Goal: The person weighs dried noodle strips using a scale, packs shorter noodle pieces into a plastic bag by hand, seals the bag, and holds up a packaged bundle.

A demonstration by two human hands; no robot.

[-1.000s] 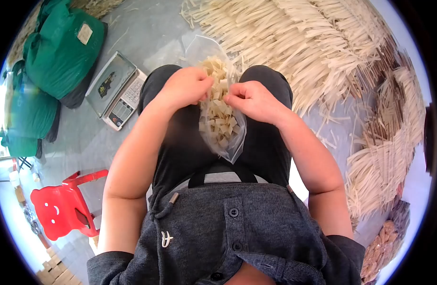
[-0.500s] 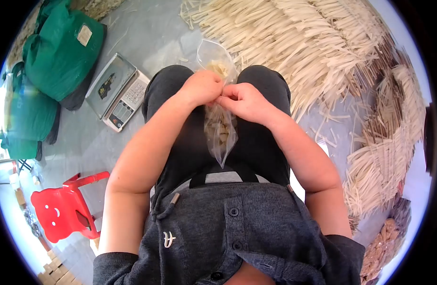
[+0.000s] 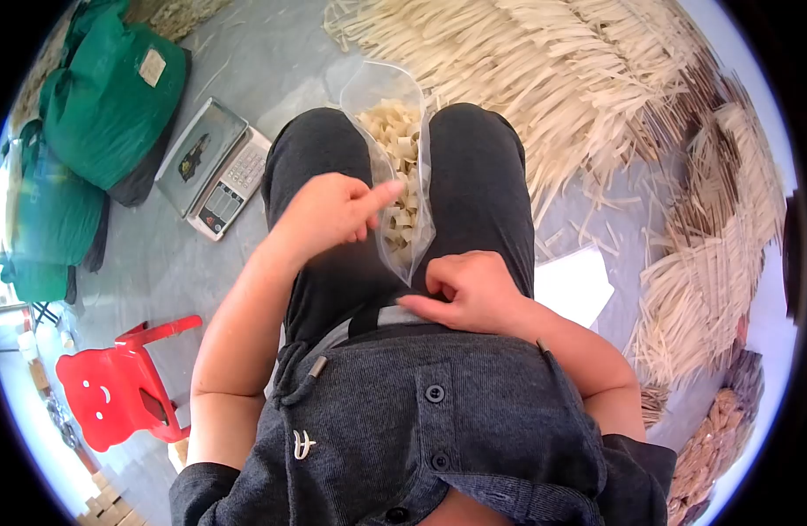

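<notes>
A long clear plastic bag (image 3: pixel 401 228) holding pale, curled, ring-like cut pieces (image 3: pixel 394 127) lies between my thighs, its wide end away from me. My left hand (image 3: pixel 337 213) is at the bag's left side, with one finger stretched over the edge and the others loosely bent. Nothing shows in its grasp. Near the bag's narrow end, my right hand (image 3: pixel 475 291) rests by my lap, thumb stretched out apart from the curled fingers. I see nothing held in it, and whether it touches the bag's edge is unclear.
A digital scale (image 3: pixel 219 171) sits on the floor at left, near green sacks (image 3: pixel 114 96) and a red chair (image 3: pixel 114 394). Pale dried strips (image 3: pixel 543 79) are spread ahead and right. White sheets (image 3: pixel 574 285) lie beside my right leg.
Both hands have parted from their shared grip on the bag's middle. My left hand moved left and nearer; my right hand moved down toward my lap. The bag now spreads wider, showing its pieces.
</notes>
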